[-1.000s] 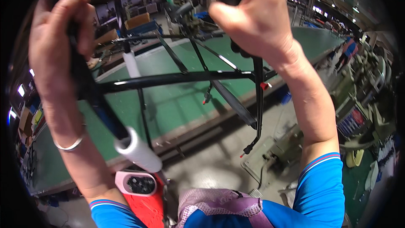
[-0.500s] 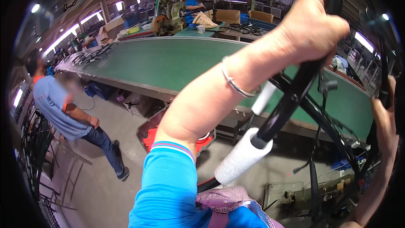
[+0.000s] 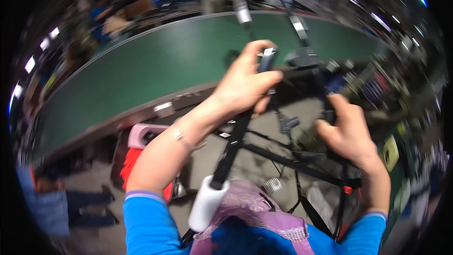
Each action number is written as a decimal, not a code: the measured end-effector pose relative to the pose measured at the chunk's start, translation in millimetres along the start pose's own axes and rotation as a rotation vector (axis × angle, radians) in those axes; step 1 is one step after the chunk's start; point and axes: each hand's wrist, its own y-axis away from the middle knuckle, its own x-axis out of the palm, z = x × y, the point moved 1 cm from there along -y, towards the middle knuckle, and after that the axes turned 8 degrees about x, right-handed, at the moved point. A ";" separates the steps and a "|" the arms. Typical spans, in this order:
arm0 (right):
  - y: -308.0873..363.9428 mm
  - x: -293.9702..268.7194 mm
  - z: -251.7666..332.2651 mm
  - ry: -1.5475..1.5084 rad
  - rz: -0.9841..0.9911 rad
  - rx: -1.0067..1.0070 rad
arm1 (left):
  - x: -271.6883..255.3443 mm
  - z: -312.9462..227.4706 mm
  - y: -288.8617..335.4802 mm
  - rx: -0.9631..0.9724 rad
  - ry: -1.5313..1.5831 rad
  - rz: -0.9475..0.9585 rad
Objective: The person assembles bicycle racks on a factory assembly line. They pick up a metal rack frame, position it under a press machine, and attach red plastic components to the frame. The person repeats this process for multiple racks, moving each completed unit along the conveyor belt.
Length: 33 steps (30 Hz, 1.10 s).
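Both my hands hold a black tubular frame (image 3: pixel 231 153) in front of my body, tilted, with thin crossing bars and hanging straps. My left hand (image 3: pixel 247 78) is closed around the upper part of its left tube. Opposite it, my right hand (image 3: pixel 347 130) grips the right-hand tube, partly hiding it. A white foam sleeve (image 3: pixel 207 203) wraps the lower end of the left tube, close to my pink apron (image 3: pixel 240 198). Farther out, another white sleeve (image 3: pixel 244 16) shows on a part of the frame over the green surface. Motion blurs the frame's far end.
A long green work table (image 3: pixel 160 61) runs across ahead of me. Below its near edge are a pink object (image 3: pixel 141 134) and red pieces (image 3: pixel 133 165) in a dark bin. A person in a blue shirt (image 3: pixel 42 203) stands at lower left. Blurred equipment lines the right.
The view has swung to the right and down. My left hand and the frame now sit lower and nearer the middle; my right hand has come fully into view, still on the frame.
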 end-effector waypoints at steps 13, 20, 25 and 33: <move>142.4 57.6 -62.5 -0.042 0.276 0.469 | 87.0 136.1 43.3 -0.367 0.262 0.369; 165.5 84.7 -101.1 -0.104 0.429 0.620 | 125.7 186.4 54.8 -0.582 0.330 0.361; 164.1 91.0 -127.4 -0.133 0.512 0.672 | 143.4 208.9 52.0 -0.564 0.339 0.360; 168.2 102.7 -156.2 -0.108 0.455 0.568 | 161.5 224.0 48.1 -0.601 0.291 0.345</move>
